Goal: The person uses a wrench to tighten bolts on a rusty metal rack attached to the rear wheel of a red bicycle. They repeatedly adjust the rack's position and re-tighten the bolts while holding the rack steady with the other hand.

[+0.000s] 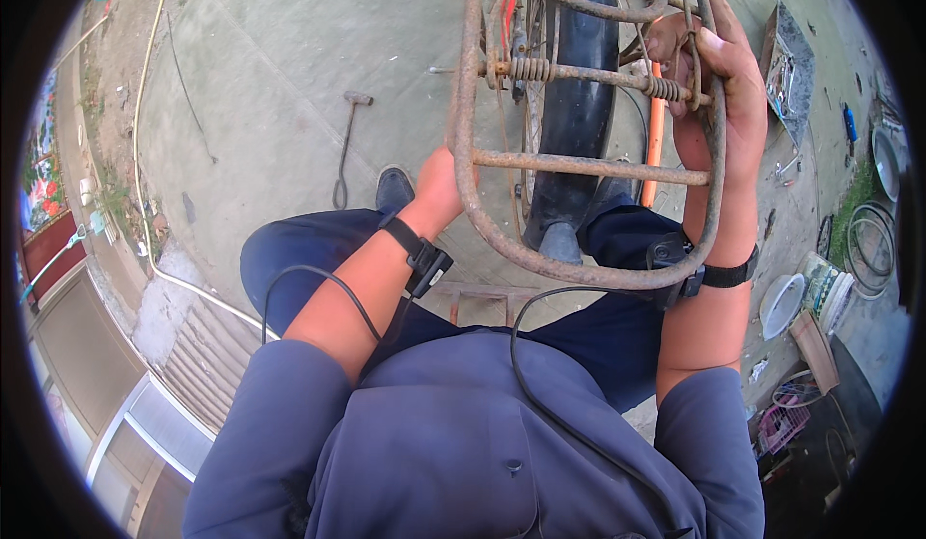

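Between the left hand and the right hand, whose partly hidden grips I cannot tell, the rusty rack sits above the tyre, likely stiff, fairly heavy and rough, best held by its side rails.

No text, label, brand, number or sign can be read on anything in the head view.

Head view, one: left fisheye of a side-by-side pair, worn on my head. Looks down and forward over my shirt front. Range: close above my left hand, right hand and the rusty rack; ground farther off. Field: round, dark-rimmed; straight edges bend.
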Tool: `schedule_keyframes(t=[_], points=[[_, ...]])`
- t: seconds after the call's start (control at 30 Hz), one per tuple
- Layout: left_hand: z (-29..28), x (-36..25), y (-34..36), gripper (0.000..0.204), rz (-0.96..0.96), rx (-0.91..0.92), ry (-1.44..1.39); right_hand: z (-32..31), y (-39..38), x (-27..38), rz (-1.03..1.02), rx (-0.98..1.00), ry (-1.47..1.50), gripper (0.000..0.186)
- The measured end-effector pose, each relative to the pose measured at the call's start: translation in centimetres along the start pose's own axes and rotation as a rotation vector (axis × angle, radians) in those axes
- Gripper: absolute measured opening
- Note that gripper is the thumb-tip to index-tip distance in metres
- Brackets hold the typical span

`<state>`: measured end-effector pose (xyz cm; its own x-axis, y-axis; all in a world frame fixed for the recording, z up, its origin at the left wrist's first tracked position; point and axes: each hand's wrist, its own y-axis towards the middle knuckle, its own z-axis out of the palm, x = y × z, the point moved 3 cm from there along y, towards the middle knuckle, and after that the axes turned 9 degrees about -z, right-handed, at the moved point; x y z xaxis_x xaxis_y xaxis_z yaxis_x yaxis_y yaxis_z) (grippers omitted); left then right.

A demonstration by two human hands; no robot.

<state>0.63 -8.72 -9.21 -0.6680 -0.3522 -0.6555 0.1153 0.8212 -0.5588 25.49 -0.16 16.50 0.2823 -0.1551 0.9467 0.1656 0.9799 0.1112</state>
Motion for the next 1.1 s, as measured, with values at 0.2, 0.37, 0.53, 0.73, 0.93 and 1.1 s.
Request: schedule_keyframes(t=[0.2, 0.37, 0.53, 0.73, 0.93, 1.1], points=[[-4.0, -4.6, 0.9, 0.03, 0.104, 0.076, 0.012, -0.9, -0.2, -0.5, 0.001, -0.012, -0.024, 0.077], [-6.1, -7.4, 3.1, 0.029, 0.035, 0.298, 0.084, -1.2, -0.2, -1.1, -0.031, -0.045, -0.058, 0.077], [-7.8, -9.8, 3.7, 0.025, -0.127, 0.379, 0.097, -1.6, -0.3, -1.1, 0.005, 0.017, -0.043, 0.078], [-9.8, -12.5, 3.9, 0.027, -0.17, 0.464, 0.165, -1.4, -0.3, -0.6, -0.034, -0.004, -0.032, 0.077], [-11.7, -15.1, 3.5, 0.03, -0.086, 0.473, 0.139, -1.6, -0.1, -1.0, -0.021, 0.002, -0.119, 0.077], [-10.8, -14.6, 3.7, 0.02, -0.044, 0.387, 0.135, -2.6, -0.1, -1.2, -0.031, 0.03, -0.107, 0.076]])
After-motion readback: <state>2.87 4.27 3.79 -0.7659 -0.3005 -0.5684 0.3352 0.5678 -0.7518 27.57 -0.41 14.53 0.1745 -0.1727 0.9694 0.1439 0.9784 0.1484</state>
